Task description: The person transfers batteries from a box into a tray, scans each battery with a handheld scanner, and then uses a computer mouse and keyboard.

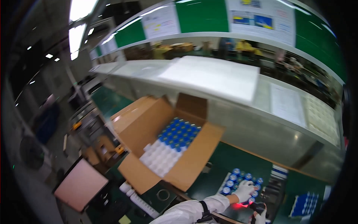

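Note:
My left hand (pixel 244 191), in a white glove, reaches over a group of blue cylinders (pixel 230 183) with pale tops, which look like battery cells. Its fingers are stretched out and touch or hover just above the tops; blur hides the exact contact. Close by at the lower edge, my right hand (pixel 260 217), partly gloved, is closed round a dark handheld scanner (pixel 256 207). A red light (pixel 243 204) falls beside the near cylinders. Part of the right hand is cut off by the picture's edge.
An open cardboard box (pixel 201 158) holds rows of blue cylinders (pixel 179 132) and a white tray (pixel 160 156). More blue cylinders (pixel 305 204) lie at the right. A dark fixture (pixel 274 190) stands beside the group. Behind runs a metal shelf with a white foam sheet (pixel 216 76); a monitor (pixel 80 184) is at left.

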The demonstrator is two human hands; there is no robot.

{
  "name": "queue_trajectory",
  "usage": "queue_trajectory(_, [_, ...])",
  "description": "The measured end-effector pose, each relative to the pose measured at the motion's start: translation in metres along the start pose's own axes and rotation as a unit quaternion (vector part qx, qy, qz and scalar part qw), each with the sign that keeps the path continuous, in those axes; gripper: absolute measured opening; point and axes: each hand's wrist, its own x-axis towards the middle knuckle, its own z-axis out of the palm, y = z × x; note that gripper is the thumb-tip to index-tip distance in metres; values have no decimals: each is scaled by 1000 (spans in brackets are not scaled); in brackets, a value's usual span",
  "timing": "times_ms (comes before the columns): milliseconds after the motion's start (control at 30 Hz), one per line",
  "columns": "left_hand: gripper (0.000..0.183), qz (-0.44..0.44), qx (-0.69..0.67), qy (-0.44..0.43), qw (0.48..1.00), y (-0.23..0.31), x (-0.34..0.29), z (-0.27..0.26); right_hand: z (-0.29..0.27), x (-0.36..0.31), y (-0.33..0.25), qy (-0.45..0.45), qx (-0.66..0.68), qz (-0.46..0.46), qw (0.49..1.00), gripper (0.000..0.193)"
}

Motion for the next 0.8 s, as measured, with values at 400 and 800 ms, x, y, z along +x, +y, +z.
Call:
queue_trajectory(400, [30, -301, -29, 192, 934, -15, -286, -158, 113, 11, -28, -297, -234, -142, 915, 80])
queue_trajectory(800, [25, -662, -234, 470, 535, -77, -516, -35, 318, -29, -34, -564, -310, -68, 762, 90])
